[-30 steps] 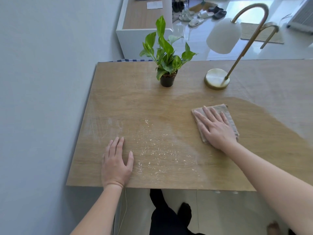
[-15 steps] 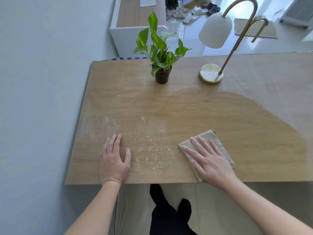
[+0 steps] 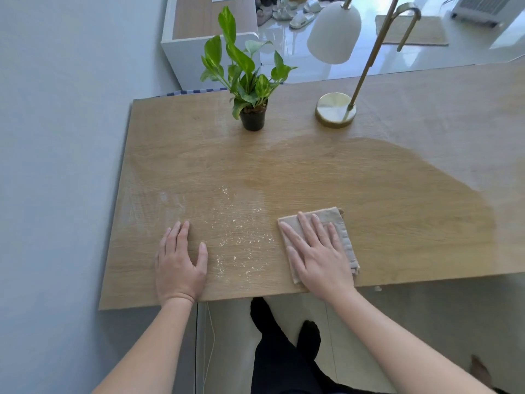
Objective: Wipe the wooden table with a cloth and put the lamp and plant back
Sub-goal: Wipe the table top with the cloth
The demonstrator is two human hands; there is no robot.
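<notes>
A folded beige cloth (image 3: 338, 223) is pressed flat against the wooden bench (image 3: 312, 177) by the right hand (image 3: 318, 257), fingers spread, nothing gripped. The left hand (image 3: 177, 265) is laid open, palm down, near the front edge. Pale crumbs (image 3: 238, 237) are scattered between them. The plant (image 3: 250, 78) and lamp (image 3: 336, 109) are set well apart at the back.

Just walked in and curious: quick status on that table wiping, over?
Right hand flat on cloth near front edge. Left hand flat, bracing on table. Crumbs between hands, unwiped. Plant, lamp at back, clear.
</notes>
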